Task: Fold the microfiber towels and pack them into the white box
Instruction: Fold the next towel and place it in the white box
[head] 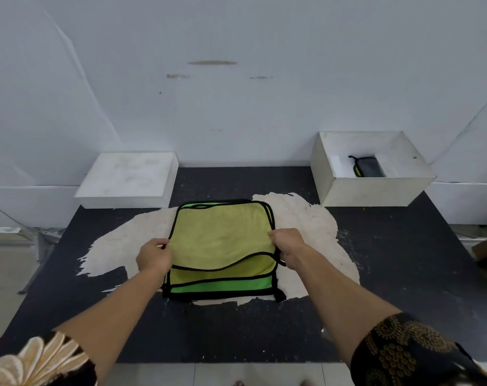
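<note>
Near the middle of the dark table (403, 274), I see the left hand (153, 257) pinching the left edge of the top yellow towel (222, 240), and the right hand (288, 247) gripping its right edge. It lies on a green towel (222, 285). Farther, at the right, the white box (376, 190) holds one folded towel (369, 167). A white block (128, 176) sits far left.

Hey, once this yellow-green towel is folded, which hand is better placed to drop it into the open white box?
Probably the right hand: the open white box sits far right, on its side; the left hand would cross the towel.
</note>
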Demonstrator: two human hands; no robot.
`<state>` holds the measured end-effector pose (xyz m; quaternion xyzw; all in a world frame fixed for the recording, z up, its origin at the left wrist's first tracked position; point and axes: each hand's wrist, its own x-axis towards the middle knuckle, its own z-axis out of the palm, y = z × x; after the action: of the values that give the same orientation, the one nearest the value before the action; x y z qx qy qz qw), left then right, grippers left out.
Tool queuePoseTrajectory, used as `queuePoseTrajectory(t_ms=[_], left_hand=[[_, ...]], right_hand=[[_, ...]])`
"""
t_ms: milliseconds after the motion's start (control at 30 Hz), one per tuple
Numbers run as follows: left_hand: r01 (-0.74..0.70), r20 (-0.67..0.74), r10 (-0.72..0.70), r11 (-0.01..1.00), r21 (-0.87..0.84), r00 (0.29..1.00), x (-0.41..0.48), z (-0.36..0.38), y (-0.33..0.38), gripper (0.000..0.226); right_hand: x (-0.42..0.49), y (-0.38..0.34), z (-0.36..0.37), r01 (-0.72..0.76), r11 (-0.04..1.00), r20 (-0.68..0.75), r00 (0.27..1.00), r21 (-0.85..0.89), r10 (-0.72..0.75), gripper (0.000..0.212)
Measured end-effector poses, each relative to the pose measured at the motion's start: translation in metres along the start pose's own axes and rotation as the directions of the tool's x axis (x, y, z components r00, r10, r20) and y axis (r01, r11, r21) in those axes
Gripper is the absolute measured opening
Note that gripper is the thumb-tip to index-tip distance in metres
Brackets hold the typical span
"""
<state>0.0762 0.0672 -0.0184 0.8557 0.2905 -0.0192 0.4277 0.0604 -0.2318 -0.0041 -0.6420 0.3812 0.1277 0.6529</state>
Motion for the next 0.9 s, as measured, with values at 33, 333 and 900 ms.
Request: queuePoseTrajectory(t_ms=[33, 333, 900], left_hand=[[-0.011, 0.048, 0.011, 1.0, -0.011, 0.999, 0.003, -0.002, 0.001, 0.027], [-0.002, 0.024, 0.01, 0.957, -0.289, 1.0, 0.009, -0.018, 0.045, 0.018], [0.295, 0.302, -0.171, 0.851, -0.435, 0.938, -0.003, -0.029, 0.122, 0.014]], right_hand=[[-0.003, -0.004, -0.001, -0.021, 0.999, 0.012, 1.0, 0.025, 0.021, 0.026], [-0.021, -0.037, -0.007, 0.118, 0.952, -0.008, 0.993, 0.283, -0.12, 0.011], [-0.037, -0.071, -0.046, 0.224, 0.968, -0.17, 0.964, 0.116, -0.203, 0.011]])
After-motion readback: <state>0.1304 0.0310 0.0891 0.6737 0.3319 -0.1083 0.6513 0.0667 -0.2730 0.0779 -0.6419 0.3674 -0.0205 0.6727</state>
